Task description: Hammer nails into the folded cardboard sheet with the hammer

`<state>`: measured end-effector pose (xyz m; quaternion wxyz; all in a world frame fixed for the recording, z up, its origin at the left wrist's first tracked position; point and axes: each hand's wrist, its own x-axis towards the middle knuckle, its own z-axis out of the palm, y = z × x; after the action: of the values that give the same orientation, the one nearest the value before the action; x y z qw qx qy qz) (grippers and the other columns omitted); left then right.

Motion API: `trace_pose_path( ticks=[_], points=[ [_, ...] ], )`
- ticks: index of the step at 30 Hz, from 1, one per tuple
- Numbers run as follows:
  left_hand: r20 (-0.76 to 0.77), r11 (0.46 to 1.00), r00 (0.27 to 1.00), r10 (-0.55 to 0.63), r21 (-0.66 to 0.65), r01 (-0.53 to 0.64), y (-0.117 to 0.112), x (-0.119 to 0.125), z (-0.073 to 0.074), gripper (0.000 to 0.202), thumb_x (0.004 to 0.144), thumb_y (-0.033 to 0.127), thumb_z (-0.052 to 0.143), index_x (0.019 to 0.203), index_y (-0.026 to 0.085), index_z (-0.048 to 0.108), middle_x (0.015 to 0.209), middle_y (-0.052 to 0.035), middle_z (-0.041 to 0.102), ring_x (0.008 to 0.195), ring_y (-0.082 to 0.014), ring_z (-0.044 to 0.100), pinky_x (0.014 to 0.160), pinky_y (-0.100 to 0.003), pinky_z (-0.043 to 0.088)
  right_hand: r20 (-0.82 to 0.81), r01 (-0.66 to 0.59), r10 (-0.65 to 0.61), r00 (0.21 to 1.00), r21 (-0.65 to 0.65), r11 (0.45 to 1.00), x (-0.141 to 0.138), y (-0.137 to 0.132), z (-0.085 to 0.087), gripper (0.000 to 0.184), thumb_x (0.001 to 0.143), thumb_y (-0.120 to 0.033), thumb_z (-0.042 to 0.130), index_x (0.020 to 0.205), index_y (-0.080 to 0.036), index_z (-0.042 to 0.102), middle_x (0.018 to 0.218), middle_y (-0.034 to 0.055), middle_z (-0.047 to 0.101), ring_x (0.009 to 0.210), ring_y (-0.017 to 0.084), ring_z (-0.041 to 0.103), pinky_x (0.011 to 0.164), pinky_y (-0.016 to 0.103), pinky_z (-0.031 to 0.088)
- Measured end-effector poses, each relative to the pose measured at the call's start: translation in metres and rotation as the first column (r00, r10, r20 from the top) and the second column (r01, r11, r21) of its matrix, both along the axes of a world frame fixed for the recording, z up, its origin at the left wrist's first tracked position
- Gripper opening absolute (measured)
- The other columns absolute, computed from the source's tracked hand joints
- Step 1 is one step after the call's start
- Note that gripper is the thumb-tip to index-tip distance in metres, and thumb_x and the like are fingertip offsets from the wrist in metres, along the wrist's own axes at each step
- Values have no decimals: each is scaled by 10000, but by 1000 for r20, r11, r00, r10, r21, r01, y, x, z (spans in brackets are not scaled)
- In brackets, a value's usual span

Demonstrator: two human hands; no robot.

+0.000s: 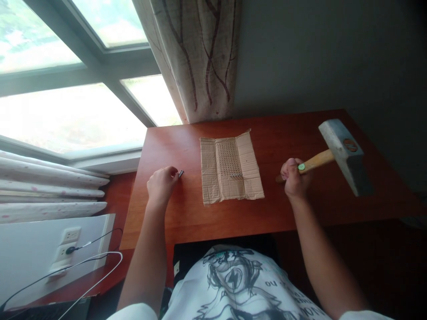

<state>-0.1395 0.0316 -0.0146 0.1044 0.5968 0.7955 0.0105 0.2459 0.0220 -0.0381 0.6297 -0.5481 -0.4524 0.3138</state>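
A flat piece of brown cardboard [231,169] lies on the reddish wooden table [187,213]; its middle strip is full of small holes, with a short row of nails near its lower part. My right hand [295,178] is closed round the wooden handle of a heavy hammer [343,155], whose grey steel head is raised to the right of the cardboard. My left hand [162,183] rests on the table left of the cardboard, fingers pinched on a few small nails [180,173].
A window and patterned curtain [200,58] stand behind the table. At the left are folded fabric [50,186], a white wall socket [68,246] with a plug and cables. A grey wall is at the right.
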Motion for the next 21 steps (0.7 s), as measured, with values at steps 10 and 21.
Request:
trace_pose_path(
  ticks=[10, 21],
  points=[
    [-93, 992, 995, -24, -123, 12, 6, 5, 3, 342, 885, 451, 520, 1038, 273, 767, 1075, -122, 760, 976, -342, 693, 737, -383, 516, -38, 20, -17, 999, 65, 998, 3, 1, -4, 550, 888, -555, 608, 532, -233, 340, 464, -66, 305, 401, 83, 310, 400, 269, 216],
    [-117, 993, 993, -28, -116, 14, 15, 7, 0, 317, 864, 395, 530, 994, 230, 768, 1044, -156, 757, 953, -369, 701, 730, -415, 524, -63, 14, -9, 998, 71, 997, 1, 0, -4, 551, 882, -548, 632, 534, -227, 352, 447, -67, 321, 390, 75, 317, 364, 245, 226]
  ],
)
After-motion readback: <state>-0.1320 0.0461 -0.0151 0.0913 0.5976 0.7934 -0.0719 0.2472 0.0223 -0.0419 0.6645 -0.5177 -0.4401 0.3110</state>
